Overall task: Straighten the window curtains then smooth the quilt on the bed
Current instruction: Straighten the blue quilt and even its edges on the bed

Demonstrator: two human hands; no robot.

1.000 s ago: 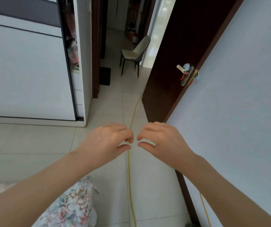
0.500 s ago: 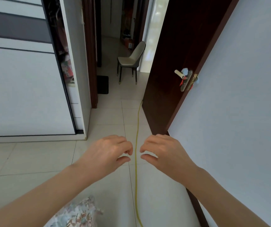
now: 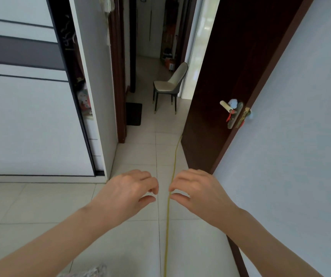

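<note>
A corner of the floral quilt (image 3: 88, 271) shows at the bottom edge. Above it the left hand (image 3: 128, 190) and right hand (image 3: 198, 190) are held out close together but apart, fingers loosely curled, holding nothing. A yellow cable (image 3: 167, 226) lies on the tiled floor (image 3: 40, 202) below the gap between them, running toward the open dark door (image 3: 220, 76); beyond are a white sliding wardrobe (image 3: 30, 126) at left, a dark mat (image 3: 133, 113) and a pale chair (image 3: 170, 84).

Left hand (image 3: 127, 191): held out ahead, back upward, fingers loosely curled, thumb just apart from the forefinger, holding nothing.
Right hand (image 3: 199, 189): mirrors it, fingers loosely curled, holding nothing.
Gap: fingertips near, not touching.
Left forearm (image 3: 46, 242), right forearm (image 3: 276, 240): bare, converging from the lower corners.
</note>
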